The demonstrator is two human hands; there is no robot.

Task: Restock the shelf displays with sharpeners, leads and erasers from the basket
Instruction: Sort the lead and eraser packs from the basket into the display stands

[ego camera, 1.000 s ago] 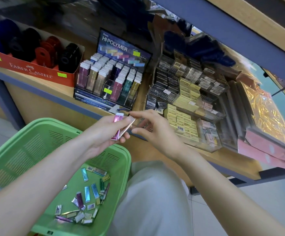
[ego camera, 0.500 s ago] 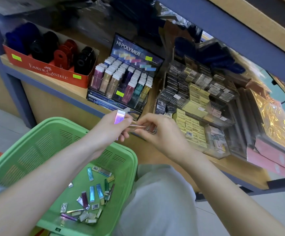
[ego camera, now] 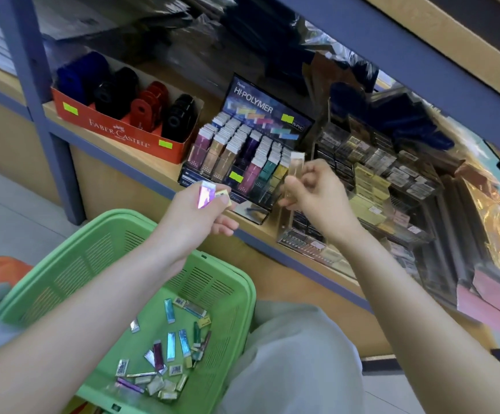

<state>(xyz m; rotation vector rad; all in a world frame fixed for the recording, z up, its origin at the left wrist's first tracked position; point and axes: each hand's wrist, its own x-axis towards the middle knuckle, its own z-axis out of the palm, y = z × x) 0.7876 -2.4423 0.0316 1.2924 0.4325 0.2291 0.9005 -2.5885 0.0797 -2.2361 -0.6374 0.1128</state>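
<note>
Showing the head view: left hand with fingers curled round a few iridescent lead cases; right hand pinching one pale lead case upright, just in front of the HI-POLYMER display on the shelf. Loose cases lie in the green basket below.
</note>
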